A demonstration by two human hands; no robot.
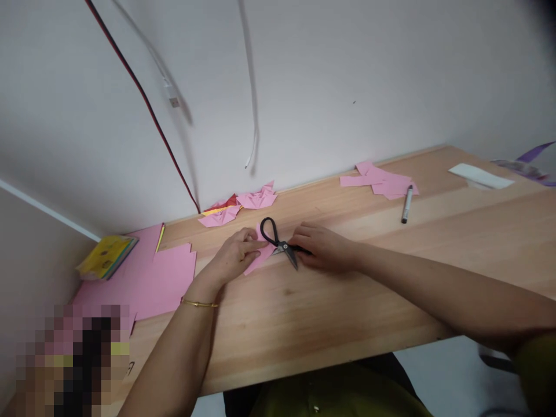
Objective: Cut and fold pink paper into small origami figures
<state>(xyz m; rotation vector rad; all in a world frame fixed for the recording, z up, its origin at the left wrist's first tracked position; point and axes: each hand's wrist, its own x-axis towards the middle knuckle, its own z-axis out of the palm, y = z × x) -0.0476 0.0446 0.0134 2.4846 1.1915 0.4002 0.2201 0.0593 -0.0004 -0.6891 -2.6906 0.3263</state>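
Observation:
A small piece of pink paper is pinched between the fingers of my left hand, low over the wooden table. Beside it, my right hand is closed on one handle of a pair of black-handled scissors. The scissors are spread wide, their free loop standing beyond the paper and one blade pointing toward the table's front. The other blade lies close to the paper; whether it touches cannot be made out. My right fingertips are partly hidden behind the hand.
Folded pink paper shapes lie along the wall, one with red and yellow. Large pink sheets and a yellow booklet are at left. Pink scraps, a marker and a white strip lie at right. Cables hang behind.

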